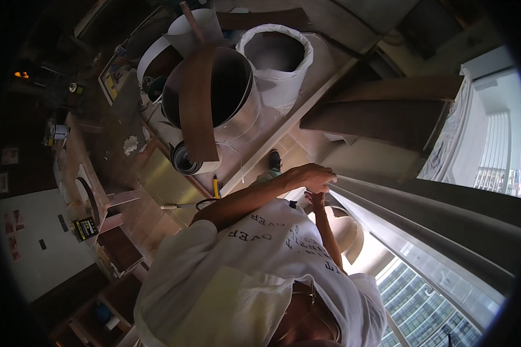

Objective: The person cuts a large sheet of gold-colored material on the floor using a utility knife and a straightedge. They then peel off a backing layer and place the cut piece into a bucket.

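Observation:
My left forearm reaches across my shirt, and my left hand [314, 176] is closed with its fingers bent at the end of a long grey panel [411, 217]. Just below it, my right hand [316, 200] is raised close to the left one, partly hidden by it. Whatever lies between the fingers is too small and dark to name. Past my hands, a table [324, 58] carries a large metal-sided cylinder [246, 118] with a bent brown strip [198, 113] across its opening, and a white-lined bin [282, 89].
A dark rolled sheet [185, 161] and a yellow-handled tool [216, 186] lie at the table's near corner. Brown curved boards [382, 120] stand at the right. A brass-coloured panel [167, 173] leans at the left. A bright window [428, 295] fills the lower right.

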A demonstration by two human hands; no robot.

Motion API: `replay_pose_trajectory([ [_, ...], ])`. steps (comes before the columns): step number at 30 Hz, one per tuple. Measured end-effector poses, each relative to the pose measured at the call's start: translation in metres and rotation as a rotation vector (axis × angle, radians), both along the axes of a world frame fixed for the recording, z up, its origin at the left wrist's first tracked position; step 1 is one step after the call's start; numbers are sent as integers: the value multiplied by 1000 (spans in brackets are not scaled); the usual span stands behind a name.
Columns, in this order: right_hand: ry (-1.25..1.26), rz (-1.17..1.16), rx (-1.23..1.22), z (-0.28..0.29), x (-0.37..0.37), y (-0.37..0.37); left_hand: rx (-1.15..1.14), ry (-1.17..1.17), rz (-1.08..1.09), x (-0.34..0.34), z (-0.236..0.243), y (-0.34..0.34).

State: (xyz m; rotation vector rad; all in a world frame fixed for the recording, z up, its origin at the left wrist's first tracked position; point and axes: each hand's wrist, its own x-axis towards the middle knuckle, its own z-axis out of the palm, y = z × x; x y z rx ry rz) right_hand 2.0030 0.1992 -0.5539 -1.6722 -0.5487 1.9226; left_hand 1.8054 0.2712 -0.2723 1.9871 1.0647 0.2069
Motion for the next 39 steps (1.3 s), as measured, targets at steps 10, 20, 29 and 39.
replay_pose_trajectory([
  [10,-125,221,595,76,-116,213,-175,113,222,-104,-1,99],
  [20,-14,415,940,183,-335,450,-354,58,713,-171,-43,143],
  [29,-334,1238,976,26,-441,542,-268,18,1190,-197,-53,207],
  [39,-197,1686,1259,-27,-519,549,108,283,1642,-248,-95,250],
])
